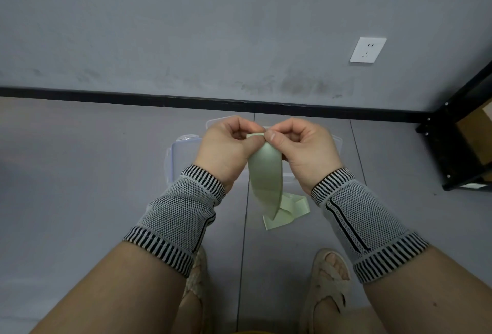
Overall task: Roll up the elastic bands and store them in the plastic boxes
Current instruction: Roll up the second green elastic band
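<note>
A pale green elastic band (pixel 266 174) hangs from both my hands, its top edge folded over between my fingertips. Its lower end lies crumpled on the grey floor. My left hand (pixel 226 144) and my right hand (pixel 306 147) pinch that top edge side by side, thumbs towards each other. A clear plastic box (pixel 181 152) with a bluish rim sits on the floor behind my left hand, mostly hidden. Further clear plastic (pixel 336 142) shows behind my right hand; I cannot tell if it is a lid or another box.
A grey wall with a black skirting strip (pixel 133 95) runs across just beyond the boxes, with a white socket (pixel 368 49) on it. A black metal shelf frame (pixel 458 142) stands at the right. My sandalled feet (pixel 328 283) are below the band.
</note>
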A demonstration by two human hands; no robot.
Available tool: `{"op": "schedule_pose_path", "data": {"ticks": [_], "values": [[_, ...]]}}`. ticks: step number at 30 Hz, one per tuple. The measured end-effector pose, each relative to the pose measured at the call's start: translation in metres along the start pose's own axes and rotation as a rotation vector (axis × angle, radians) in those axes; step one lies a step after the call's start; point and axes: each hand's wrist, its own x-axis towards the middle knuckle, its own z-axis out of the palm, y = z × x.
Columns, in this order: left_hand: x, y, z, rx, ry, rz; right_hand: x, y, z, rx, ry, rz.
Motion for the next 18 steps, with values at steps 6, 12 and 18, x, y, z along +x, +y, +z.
{"op": "schedule_pose_path", "data": {"ticks": [6, 12, 18], "values": [[0.0000, 0.0017, -0.0008, -0.016, -0.035, -0.114, 0.0018, 0.0008, -0.0008, 0.072, 0.015, 0.001], [-0.0009, 0.0049, -0.0022, -0.077, -0.050, -0.137, 0.0017, 0.0002, 0.0005, 0.101, -0.001, -0.016], [-0.0011, 0.0058, -0.0027, -0.087, -0.039, -0.091, 0.0012, -0.0007, 0.0009, 0.132, -0.020, -0.012]]}}
